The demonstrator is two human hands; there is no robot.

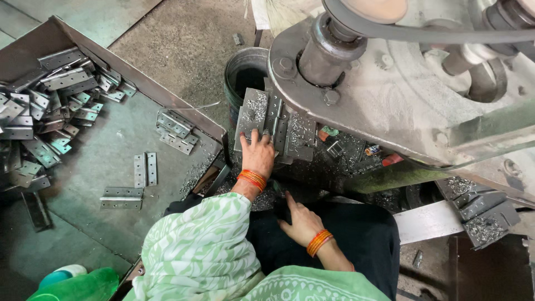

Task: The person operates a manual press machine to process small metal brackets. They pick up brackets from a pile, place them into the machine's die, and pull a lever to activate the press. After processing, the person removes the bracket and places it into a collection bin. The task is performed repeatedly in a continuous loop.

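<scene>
My left hand (257, 156) reaches forward, its fingers spread and lying on the near edge of grey metal plates (253, 114) dusted with metal shavings, under the big press machine (390, 83). It grips nothing that I can see. My right hand (300, 222) rests low on the dark cloth over my lap, thumb pointing toward the machine, fingers loosely apart and empty. Both wrists wear orange bangles. A green patterned sleeve covers my left arm.
A large metal tray (111, 161) on the left holds a heap of steel hinges (44, 111) and a few loose ones (145, 169). A dark bucket (245, 72) stands behind the plates. A green bottle (78, 284) lies at bottom left. Shavings litter the machine bed.
</scene>
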